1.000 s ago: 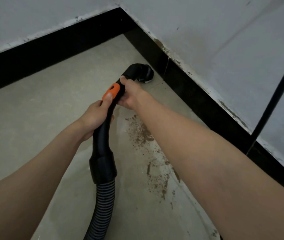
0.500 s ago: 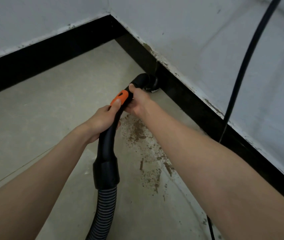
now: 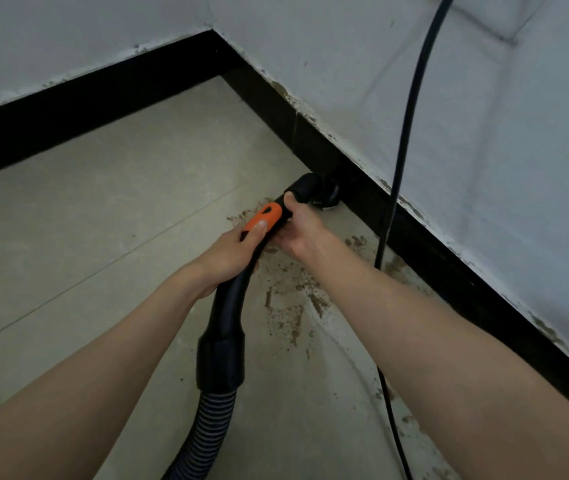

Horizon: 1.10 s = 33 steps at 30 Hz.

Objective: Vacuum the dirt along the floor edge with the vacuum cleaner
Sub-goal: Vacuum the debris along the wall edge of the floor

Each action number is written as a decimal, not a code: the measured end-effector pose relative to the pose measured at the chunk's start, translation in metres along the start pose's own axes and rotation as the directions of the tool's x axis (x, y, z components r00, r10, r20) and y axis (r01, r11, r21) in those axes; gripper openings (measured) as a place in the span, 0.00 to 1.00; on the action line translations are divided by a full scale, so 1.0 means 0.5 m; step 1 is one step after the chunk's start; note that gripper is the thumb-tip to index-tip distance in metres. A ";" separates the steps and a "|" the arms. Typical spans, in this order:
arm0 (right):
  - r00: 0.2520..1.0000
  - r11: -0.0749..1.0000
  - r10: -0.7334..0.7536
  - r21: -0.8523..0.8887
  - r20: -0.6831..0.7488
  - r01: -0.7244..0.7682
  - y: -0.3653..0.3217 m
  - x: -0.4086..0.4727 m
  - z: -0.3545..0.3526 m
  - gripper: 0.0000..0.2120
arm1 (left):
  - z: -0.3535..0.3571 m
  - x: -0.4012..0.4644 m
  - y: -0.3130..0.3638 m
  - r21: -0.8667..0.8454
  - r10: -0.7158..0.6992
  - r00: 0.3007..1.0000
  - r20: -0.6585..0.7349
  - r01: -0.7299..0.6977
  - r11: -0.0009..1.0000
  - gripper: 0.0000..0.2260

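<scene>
Vacuum handle [image 3: 234, 289], black with an orange slider [image 3: 263, 218], held in both hands. Left hand [image 3: 231, 254] wraps the tube, its thumb pressing the slider; right hand [image 3: 298, 223] grips the bend just behind the nozzle [image 3: 324, 195]. Nozzle mouth sits on the floor [image 3: 103, 220] against the black skirting [image 3: 414, 230]. Brown dirt [image 3: 293, 299] lies scattered between the arms and along the skirting toward the viewer, beside a black cable [image 3: 411, 109]. Judged progress: partial at most; most visible dirt remains to be collected.
</scene>
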State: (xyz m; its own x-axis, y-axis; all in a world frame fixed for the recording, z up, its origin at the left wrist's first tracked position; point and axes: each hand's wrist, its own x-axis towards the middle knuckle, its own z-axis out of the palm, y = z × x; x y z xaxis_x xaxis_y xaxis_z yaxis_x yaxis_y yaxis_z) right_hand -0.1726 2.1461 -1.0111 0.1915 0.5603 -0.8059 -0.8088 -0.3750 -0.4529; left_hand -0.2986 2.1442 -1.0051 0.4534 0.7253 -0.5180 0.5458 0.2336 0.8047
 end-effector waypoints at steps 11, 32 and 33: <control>0.999 1.000 -0.012 0.022 -0.051 0.014 0.022 -0.051 -0.084 0.22 | 0.054 -0.047 -0.012 0.041 0.037 0.996 0.077 -0.040 0.998 0.19; 0.753 0.785 0.346 -0.612 0.560 0.094 0.163 -0.264 0.044 0.18 | -0.203 -0.116 0.111 -0.366 0.048 0.949 -0.310 -0.166 0.916 0.18; 0.751 0.801 0.313 -0.586 0.581 0.120 0.161 -0.271 0.056 0.19 | -0.211 -0.117 0.121 -0.403 0.019 0.949 -0.315 -0.152 0.902 0.19</control>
State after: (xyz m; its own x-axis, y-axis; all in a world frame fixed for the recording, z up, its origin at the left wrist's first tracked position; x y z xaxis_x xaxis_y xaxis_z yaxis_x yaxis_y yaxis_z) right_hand -0.2792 2.0605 -0.9276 -0.4321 0.7327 -0.5258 -0.2989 -0.6664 -0.6830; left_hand -0.3664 2.1842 -0.8958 0.2182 0.8966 -0.3853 0.1395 0.3621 0.9217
